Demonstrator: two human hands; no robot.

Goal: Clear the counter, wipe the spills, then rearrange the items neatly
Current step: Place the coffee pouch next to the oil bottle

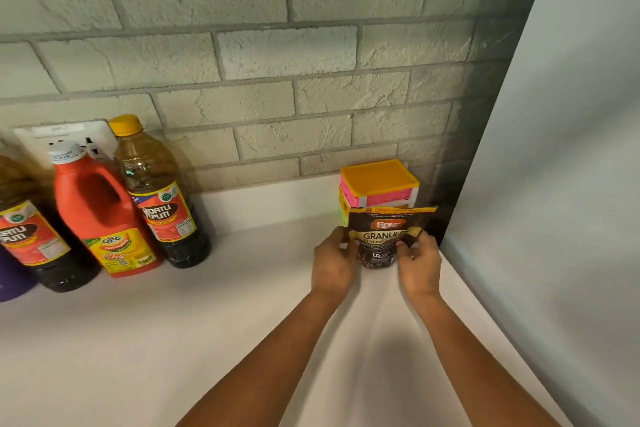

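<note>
1. Both our forearms reach forward and to the right, converging on the far right corner of the counter (242, 305).
2. Our left hand (334, 262) grips the left edge of the pouch (384, 236), fingers curled round the side, back of the hand toward us.
3. Our right hand (420, 262) pinches the pouch's right edge, where a corner of the packet folds over at the fingertips.
4. The pouch stands upright between our hands, its base on or just above the counter; we cannot tell which.
5. It is a dark brown stand-up packet with a yellow-orange top band, an orange logo and the word "GRANUL…" in pale letters, partly covered by our right fingers.
6. Just behind the pouch sits a small box (379, 184) with a yellow lid and pink sides, close to the brick wall (242, 55).
7. A pale panel (571, 149) runs along the counter's right side, near our right hand.
8. Well apart on the left stand a red jug (100, 204) labelled UFC with a white cap, and beside it a dark bottle (159, 198) labelled Datu Puti with a yellow cap.
9. A second bottle (31, 236) of the same label is cut off by the left edge, and a purple thing (10, 277) shows beside it.
10. A white socket (79, 135) is on the wall behind the jug.
</note>
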